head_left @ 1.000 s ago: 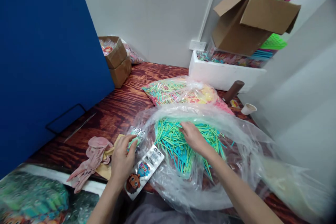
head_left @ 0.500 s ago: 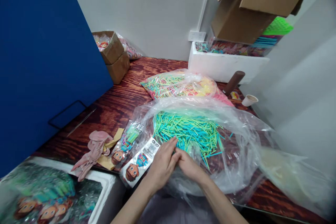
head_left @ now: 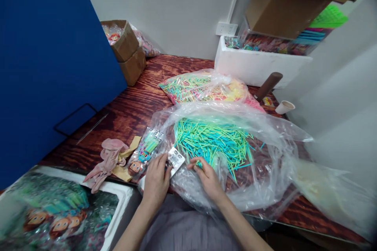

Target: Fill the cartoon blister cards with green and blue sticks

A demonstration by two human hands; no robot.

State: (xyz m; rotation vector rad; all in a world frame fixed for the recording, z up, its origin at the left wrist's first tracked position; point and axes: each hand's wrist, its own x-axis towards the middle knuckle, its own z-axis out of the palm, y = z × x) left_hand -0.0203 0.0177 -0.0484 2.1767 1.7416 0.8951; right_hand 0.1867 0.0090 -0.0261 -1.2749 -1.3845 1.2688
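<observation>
My left hand (head_left: 156,182) is closed over a white printed packet (head_left: 177,159), whose middle it covers; only the top end and a lower corner show. To its right, my right hand (head_left: 208,180) pinches a small bundle of green and blue sticks (head_left: 199,164), end-on to me. A heap of thin green and blue sticks (head_left: 215,141) lies in an open clear plastic bag (head_left: 273,180) just beyond that hand. Beside my left hand lie clear packets (head_left: 144,151) with a cartoon head print and sticks inside.
Pink gloves (head_left: 110,160) lie left on the wooden table (head_left: 118,119). A foam box (head_left: 122,200) of filled packets stands at lower left. Behind are a bag of coloured sticks (head_left: 203,86), a white foam box (head_left: 259,62), a brown tube (head_left: 268,86) and a paper cup (head_left: 284,107).
My hands have separated. The left has moved left onto the white packet; the right has turned, showing a stick bundle in its fingers. The view has shifted slightly.
</observation>
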